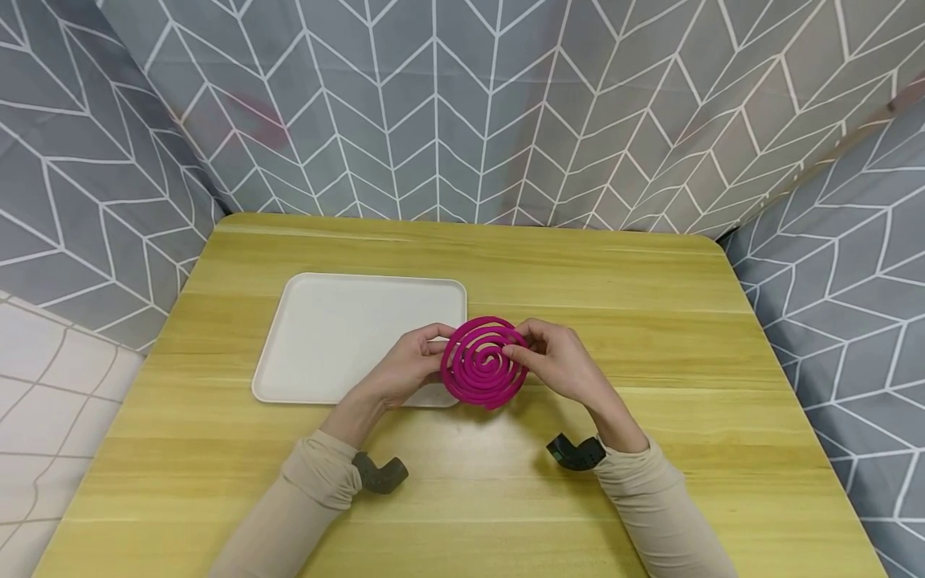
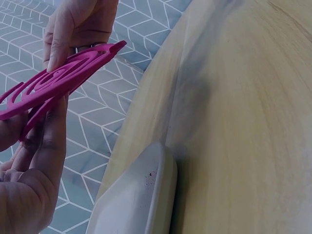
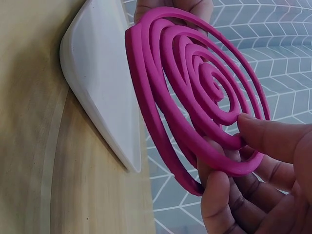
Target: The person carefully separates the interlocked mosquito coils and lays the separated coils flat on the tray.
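Note:
A magenta mosquito coil (image 1: pixel 482 395), apparently two spirals nested together, is held up above the table between both hands. My left hand (image 1: pixel 408 365) grips its left edge, thumb and fingers on either side of the rim. On the right side, my right hand (image 1: pixel 562 363) pinches it, the thumb lying on the upper face close to the inner turns and the other fingers underneath. In the right wrist view the coil (image 3: pixel 168 107) is tilted, with gaps showing between its turns where they have spread apart.
A shallow white tray (image 1: pixel 354 337) lies on the wooden table (image 1: pixel 650 321), left of centre and partly behind the left hand. Small dark specks (image 2: pixel 152 176) show at one corner of it. Grey patterned curtains (image 1: pixel 462 104) hang behind and beside the table.

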The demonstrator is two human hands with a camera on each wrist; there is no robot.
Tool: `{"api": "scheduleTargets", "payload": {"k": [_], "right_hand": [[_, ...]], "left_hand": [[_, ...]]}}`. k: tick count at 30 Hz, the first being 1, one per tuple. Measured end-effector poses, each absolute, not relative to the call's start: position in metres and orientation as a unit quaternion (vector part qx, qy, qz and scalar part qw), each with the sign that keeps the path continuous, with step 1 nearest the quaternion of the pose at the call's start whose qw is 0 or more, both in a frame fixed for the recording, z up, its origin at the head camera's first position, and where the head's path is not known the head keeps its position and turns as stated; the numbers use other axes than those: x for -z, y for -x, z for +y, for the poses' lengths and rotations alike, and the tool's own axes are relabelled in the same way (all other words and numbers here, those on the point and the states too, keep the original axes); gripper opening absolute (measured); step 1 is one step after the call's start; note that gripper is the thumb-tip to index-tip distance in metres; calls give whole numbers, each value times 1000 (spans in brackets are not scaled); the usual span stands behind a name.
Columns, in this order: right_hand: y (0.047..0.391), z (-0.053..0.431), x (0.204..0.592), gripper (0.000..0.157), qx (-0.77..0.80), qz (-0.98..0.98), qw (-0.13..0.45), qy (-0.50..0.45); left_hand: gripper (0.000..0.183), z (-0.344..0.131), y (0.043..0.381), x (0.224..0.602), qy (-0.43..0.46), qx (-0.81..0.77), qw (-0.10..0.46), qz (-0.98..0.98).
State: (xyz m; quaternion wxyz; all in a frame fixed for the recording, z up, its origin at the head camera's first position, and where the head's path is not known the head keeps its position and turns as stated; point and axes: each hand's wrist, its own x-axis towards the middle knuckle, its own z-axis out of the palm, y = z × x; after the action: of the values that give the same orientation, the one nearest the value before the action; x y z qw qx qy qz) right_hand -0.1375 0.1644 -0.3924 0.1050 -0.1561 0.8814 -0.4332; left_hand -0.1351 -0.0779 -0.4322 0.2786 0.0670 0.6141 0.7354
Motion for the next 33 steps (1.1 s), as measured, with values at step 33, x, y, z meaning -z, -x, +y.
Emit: {"api": "scheduleTargets", "payload": {"k": [33], "right_hand": [[137,164,390,20,427,880,105,177]], "left_hand": [[39,-81,135,428,-67,-732,290,613]]}}
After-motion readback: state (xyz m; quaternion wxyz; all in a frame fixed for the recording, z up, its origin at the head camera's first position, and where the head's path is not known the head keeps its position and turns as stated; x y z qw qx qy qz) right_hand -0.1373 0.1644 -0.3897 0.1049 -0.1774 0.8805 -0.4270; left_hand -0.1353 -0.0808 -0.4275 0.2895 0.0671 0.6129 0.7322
